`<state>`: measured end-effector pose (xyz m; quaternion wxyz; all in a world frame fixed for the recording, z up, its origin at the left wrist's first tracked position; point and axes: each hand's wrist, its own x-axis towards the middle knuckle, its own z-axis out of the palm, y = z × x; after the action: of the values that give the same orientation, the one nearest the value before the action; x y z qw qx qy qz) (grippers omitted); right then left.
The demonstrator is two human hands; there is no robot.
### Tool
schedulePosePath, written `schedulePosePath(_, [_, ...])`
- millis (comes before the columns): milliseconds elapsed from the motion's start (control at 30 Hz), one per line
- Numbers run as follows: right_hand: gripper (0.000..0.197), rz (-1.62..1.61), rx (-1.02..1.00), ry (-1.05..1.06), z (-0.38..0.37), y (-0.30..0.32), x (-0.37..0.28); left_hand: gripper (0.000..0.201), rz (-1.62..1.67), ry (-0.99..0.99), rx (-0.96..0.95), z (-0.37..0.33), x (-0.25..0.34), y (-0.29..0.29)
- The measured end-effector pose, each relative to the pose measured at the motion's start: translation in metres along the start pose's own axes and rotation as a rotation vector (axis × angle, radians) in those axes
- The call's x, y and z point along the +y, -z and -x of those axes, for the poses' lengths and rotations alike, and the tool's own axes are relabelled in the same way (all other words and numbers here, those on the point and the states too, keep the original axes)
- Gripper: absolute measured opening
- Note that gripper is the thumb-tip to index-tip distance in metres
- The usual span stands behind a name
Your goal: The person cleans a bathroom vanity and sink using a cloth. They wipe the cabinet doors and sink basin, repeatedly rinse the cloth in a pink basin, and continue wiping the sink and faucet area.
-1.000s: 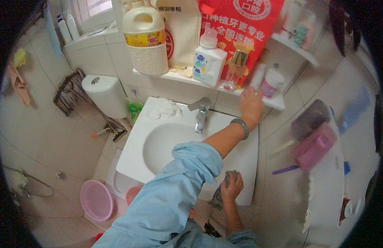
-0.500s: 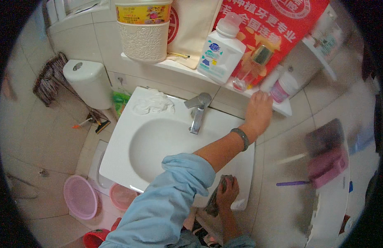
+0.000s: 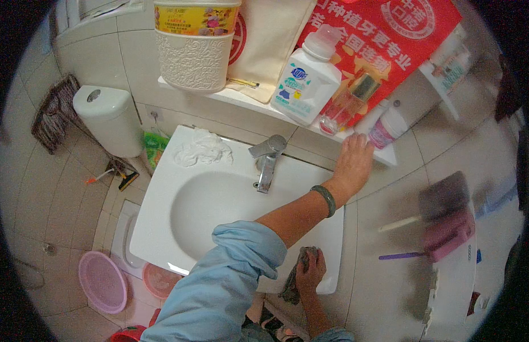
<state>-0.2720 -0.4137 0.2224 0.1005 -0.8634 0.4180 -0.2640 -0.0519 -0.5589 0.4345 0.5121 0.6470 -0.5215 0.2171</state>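
Note:
My left hand, with a dark bangle at the wrist, reaches across the sink to the right end of the white shelf. Its fingers are stretched out at the shelf's edge, beside a white jar with a purple-pink label. Whether the fingertips touch the jar cannot be made out. Lower down, my right hand is closed around a dark grey cloth at the near right corner of the white sink. My left sleeve covers part of the basin.
A chrome faucet stands behind the basin, with a crumpled white cloth to its left. On the shelf are a white detergent bottle, a glass bottle and an embossed white container. Pink basins lie on the floor.
The whole view has shifted slightly, so things sit a little lower and further left. Both hands keep nearly the same places, the left at the shelf's end, the right on the cloth.

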Motion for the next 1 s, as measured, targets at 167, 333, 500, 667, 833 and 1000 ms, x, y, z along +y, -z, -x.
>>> schedulePosePath(167, [0.046, -0.004, -0.029, -0.020, 0.001, -0.003, 0.010, 0.049, 0.105, 0.193, -0.034, -0.010, 0.011, 0.004])
schedulePosePath(333, [0.046, 0.040, 0.068, 0.036, -0.001, -0.007, 0.015, 0.058, 0.172, 0.306, -0.045, -0.025, 0.020, 0.016])
schedulePosePath(500, [0.044, 0.018, 0.086, 0.046, -0.002, -0.008, 0.013, 0.060, 0.132, 0.411, -0.055, -0.034, 0.026, 0.011])
schedulePosePath(667, [0.042, -0.005, 0.061, -0.006, -0.001, -0.003, 0.008, 0.048, 0.063, 0.565, -0.070, -0.050, 0.030, 0.008])
schedulePosePath(833, [0.040, -0.013, 0.064, -0.031, -0.002, 0.007, 0.003, 0.034, -0.055, 0.636, -0.148, -0.062, 0.029, 0.005])
schedulePosePath(1000, [0.040, 0.002, 0.079, -0.025, -0.002, 0.010, -0.001, 0.035, -0.160, 0.567, -0.160, -0.065, 0.020, -0.001])
